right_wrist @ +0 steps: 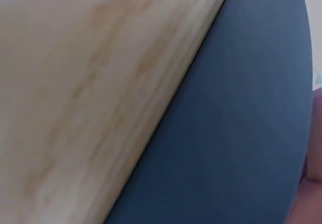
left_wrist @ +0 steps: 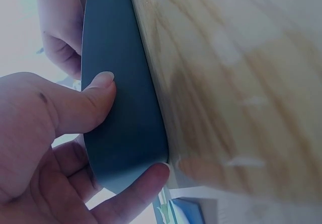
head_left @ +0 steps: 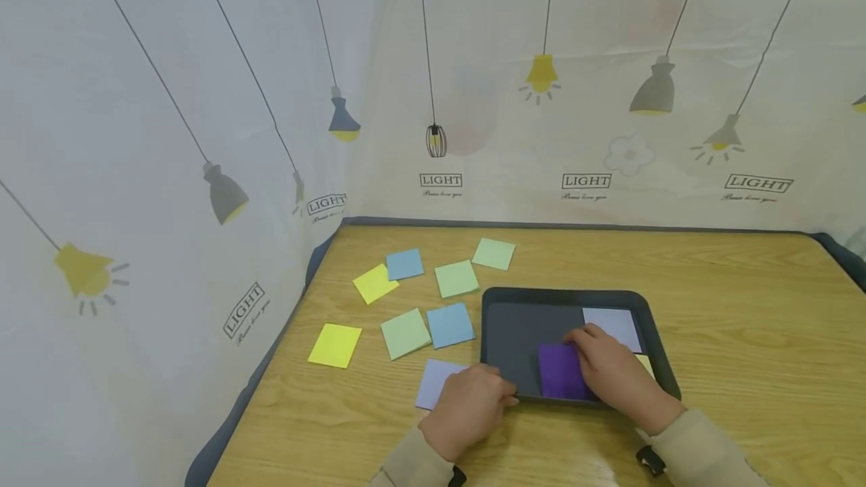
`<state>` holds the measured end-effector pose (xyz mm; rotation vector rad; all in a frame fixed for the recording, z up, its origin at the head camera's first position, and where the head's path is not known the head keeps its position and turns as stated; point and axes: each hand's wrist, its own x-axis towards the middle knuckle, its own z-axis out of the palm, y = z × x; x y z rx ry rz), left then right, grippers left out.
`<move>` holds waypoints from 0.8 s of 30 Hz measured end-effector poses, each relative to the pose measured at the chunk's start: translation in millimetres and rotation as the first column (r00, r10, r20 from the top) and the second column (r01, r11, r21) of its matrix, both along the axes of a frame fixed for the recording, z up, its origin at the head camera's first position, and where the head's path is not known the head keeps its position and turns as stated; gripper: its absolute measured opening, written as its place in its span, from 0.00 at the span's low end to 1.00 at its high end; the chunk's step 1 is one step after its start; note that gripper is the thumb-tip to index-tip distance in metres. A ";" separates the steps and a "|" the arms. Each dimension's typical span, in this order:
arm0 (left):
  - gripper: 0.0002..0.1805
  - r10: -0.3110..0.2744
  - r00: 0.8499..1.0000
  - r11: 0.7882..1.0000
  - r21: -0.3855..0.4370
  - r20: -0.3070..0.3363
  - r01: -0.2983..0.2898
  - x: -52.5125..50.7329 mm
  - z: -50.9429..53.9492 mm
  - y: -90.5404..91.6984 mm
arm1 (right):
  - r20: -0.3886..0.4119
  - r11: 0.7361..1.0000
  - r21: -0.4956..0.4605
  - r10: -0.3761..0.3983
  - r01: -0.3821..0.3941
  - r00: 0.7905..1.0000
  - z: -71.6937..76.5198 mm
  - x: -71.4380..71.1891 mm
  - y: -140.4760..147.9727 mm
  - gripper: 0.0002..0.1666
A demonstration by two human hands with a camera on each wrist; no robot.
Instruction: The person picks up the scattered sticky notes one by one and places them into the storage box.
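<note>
My left hand [head_left: 470, 404] grips the near left corner of a dark grey tray [head_left: 524, 322]. In the left wrist view its thumb [left_wrist: 98, 100] presses the tray's outer wall and a fingertip touches the lower edge at the corner. Inside the tray my right hand [head_left: 612, 367] holds a purple sticky note [head_left: 560, 372] by its right part, fingers bent; the hand hides that side. A pale lavender note [head_left: 616, 329] lies in the tray's far right corner, and a pale yellow note [head_left: 646, 364] shows partly beside the right hand. The right wrist view shows mostly tray wall [right_wrist: 231, 118].
Left of the tray lie yellow notes [head_left: 335, 346], blue notes [head_left: 450, 325] and green notes [head_left: 406, 334]. A lavender note [head_left: 436, 382] is partly under the left hand. Light wood table [head_left: 744, 307] surrounds the tray; a printed curtain [head_left: 507, 134] hangs behind.
</note>
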<state>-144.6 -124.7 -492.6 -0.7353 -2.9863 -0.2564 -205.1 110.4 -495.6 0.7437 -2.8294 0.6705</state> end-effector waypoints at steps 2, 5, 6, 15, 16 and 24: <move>0.05 -0.001 1.000 1.000 -0.002 -0.005 0.001 0.2 -0.3 -0.1 | 0.002 1.000 -0.006 0.006 -0.006 1.000 -0.5 0.4 0.1 0.09; 0.06 -0.002 1.000 1.000 -0.003 -0.003 0.002 0.8 0.0 0.0 | 0.013 0.997 -0.065 0.032 -0.031 0.999 -0.6 0.3 1.2 0.10; 0.06 -0.001 1.000 1.000 -0.003 0.000 0.001 0.9 0.5 0.0 | 0.022 0.994 -0.103 0.037 -0.034 0.999 -0.1 0.2 1.7 0.11; 0.05 0.008 1.000 1.000 -0.002 0.003 -0.008 2.1 1.5 -0.1 | 0.106 0.962 -0.266 -0.031 0.059 0.994 -0.1 -6.2 4.9 0.13; 0.05 0.008 1.000 1.000 -0.004 0.002 -0.008 2.3 1.3 -0.1 | 0.094 0.970 -0.239 -0.026 0.048 0.995 -1.6 -6.7 4.6 0.12; 0.06 0.008 1.000 1.000 -0.002 -0.001 -0.008 0.7 -0.3 0.1 | 0.055 0.988 -0.153 -0.009 0.017 0.998 -4.9 -6.1 2.8 0.10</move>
